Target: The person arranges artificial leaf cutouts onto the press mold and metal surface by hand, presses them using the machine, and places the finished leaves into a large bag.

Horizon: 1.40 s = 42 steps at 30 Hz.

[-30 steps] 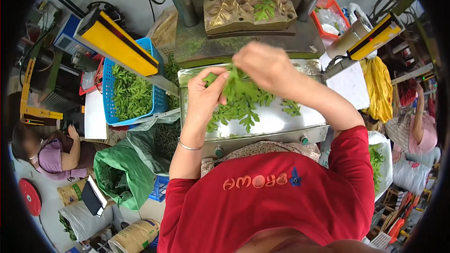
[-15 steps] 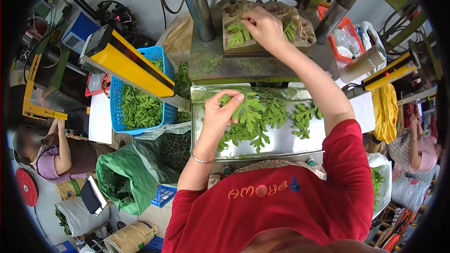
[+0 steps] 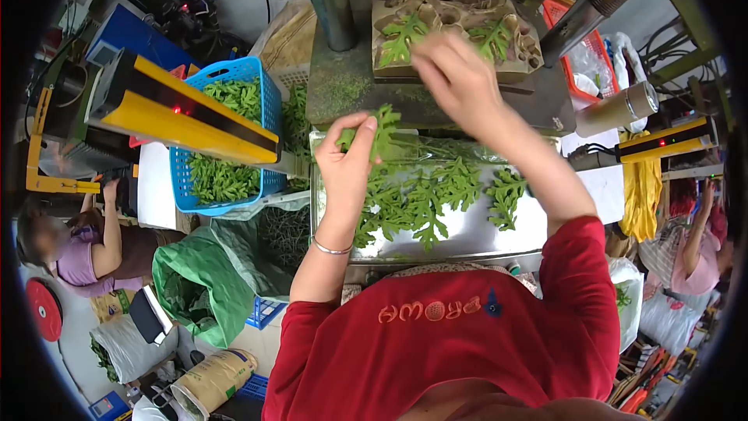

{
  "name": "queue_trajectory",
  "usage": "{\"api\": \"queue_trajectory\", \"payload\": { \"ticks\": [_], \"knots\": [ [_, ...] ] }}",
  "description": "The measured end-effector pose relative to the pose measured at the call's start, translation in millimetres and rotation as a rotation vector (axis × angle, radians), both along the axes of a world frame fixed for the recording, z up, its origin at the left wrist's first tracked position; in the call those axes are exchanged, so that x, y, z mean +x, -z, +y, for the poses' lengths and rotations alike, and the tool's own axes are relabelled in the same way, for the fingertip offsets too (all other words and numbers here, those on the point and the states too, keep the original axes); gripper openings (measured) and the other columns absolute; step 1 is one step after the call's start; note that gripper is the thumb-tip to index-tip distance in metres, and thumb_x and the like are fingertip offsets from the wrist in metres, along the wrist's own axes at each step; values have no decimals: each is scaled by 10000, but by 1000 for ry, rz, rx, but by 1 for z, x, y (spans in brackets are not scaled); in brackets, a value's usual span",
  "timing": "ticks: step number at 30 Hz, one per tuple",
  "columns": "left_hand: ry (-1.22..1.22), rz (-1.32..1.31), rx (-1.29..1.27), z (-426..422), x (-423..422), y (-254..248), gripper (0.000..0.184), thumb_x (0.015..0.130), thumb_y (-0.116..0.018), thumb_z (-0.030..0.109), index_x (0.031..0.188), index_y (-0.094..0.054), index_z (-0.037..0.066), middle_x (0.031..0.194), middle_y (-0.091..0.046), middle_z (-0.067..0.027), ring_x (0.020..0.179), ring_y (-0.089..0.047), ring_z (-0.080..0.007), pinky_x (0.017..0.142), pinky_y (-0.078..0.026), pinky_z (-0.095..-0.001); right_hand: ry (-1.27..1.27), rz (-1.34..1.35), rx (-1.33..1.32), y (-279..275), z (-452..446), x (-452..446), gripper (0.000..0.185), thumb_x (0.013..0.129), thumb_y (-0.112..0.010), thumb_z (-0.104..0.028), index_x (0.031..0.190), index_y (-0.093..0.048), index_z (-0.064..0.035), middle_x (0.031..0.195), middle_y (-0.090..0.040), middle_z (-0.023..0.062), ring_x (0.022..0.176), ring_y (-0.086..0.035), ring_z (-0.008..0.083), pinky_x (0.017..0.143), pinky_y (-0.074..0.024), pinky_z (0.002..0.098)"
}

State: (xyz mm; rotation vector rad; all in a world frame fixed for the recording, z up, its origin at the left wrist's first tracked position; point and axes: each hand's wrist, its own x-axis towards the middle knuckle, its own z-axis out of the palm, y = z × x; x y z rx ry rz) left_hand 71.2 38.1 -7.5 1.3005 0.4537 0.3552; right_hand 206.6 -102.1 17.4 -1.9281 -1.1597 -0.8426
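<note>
My left hand [image 3: 348,150] pinches several green lobed leaves [image 3: 382,136] above the back edge of a metal tray [image 3: 483,240]. My right hand [image 3: 461,82] is in front of a carved tan mould block [image 3: 444,0]; its fingers are smeared by motion, so whether they hold anything is unclear. One green leaf [image 3: 403,37] lies on the block's left part, and another leaf [image 3: 491,37] on its right part. More loose leaves [image 3: 425,196] lie across the tray between my arms.
Metal posts [image 3: 327,4] of a press flank the block. Yellow-and-black sensor bars [image 3: 187,113] jut in from both sides. A blue basket [image 3: 269,121] of leaves stands left, a green sack [image 3: 206,281] below it. Other people [image 3: 93,253] work at both sides.
My right hand has drawn back from the leaf on the mould's left part, toward me. My left hand has moved slightly left and up, still holding leaves. The camera view has shifted a little.
</note>
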Motion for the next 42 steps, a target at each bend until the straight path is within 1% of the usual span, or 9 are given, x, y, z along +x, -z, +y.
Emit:
{"api": "queue_trajectory", "payload": {
  "ticks": [3, 5, 10, 15, 23, 30, 36, 40, 42],
  "knots": [
    [-44, -254, 417, -12, 6, 14, 149, 824, -643, 70, 960, -641, 10, 848, -640, -63, 685, -588, -131, 600, -486, -230, -110, 524, -81, 8, -12, -67, 90, 855, -579, -83, 889, -614, -7, 801, -612, 68, 634, -550, 135, 569, -469, 247],
    [-72, -521, 826, -24, 7, 21, 165, 816, -640, 54, 969, -636, -6, 940, -653, -96, 809, -622, -175, 696, -507, -260, -284, 1143, 277, 25, -9, -86, 130, 897, -558, -99, 910, -624, 12, 741, -614, 58, 649, -567, 111, 566, -471, 210],
    [216, -395, 725, -31, -21, 4, 180, 793, -644, 23, 968, -633, -21, 1065, -637, -119, 944, -600, -229, 822, -484, -303, -340, 1397, 473, 29, -31, -91, 178, 926, -544, -145, 910, -636, 7, 732, -620, 49, 641, -575, 100, 576, -481, 207],
    [341, -327, 675, -16, -25, -9, 153, 792, -656, 20, 941, -643, -16, 1066, -641, -103, 854, -611, -197, 738, -498, -269, -468, 1420, 288, 18, -49, -107, 179, 935, -528, -148, 903, -639, -10, 732, -614, 40, 628, -563, 85, 588, -475, 207],
    [371, -309, 469, -26, -64, -26, 119, 802, -659, 25, 917, -651, -2, 1026, -650, -70, 746, -580, -119, 570, -458, -204, -185, 1163, 696, 9, -81, -85, 181, 910, -559, -166, 861, -630, -7, 709, -599, 39, 615, -547, 82, 565, -470, 210],
    [451, -9, 176, -37, -58, -47, 80, 815, -652, 21, 895, -651, 22, 903, -653, -48, 646, -545, -78, 492, -414, -176, -355, 1045, 125, -24, -73, -98, 176, 892, -573, -158, 878, -642, 4, 722, -600, 31, 620, -518, 74, 565, -435, 194],
    [265, -75, 187, -41, -44, -35, 69, 820, -650, 23, 888, -653, 35, 783, -630, -34, 536, -507, -72, 462, -398, -181, -351, 1092, 212, -38, -60, -97, 141, 869, -578, -126, 841, -653, -9, 738, -607, 24, 616, -505, 64, 544, -405, 194],
    [157, -421, 350, -37, -18, -17, 83, 817, -658, 29, 898, -654, 49, 693, -592, -8, 465, -463, -64, 438, -378, -185, -77, 762, -31, -55, -56, -55, 121, 859, -581, -84, 899, -663, -4, 734, -597, 14, 599, -485, 49, 534, -383, 195],
    [168, -345, 326, -34, -13, -17, 83, 817, -660, 33, 899, -654, 50, 693, -590, -6, 469, -464, -64, 437, -376, -185, 64, 407, -11, -61, -50, -18, 145, 832, -580, -79, 920, -652, 10, 772, -616, 55, 584, -514, 133, 539, -410, 269]
  ]
}}
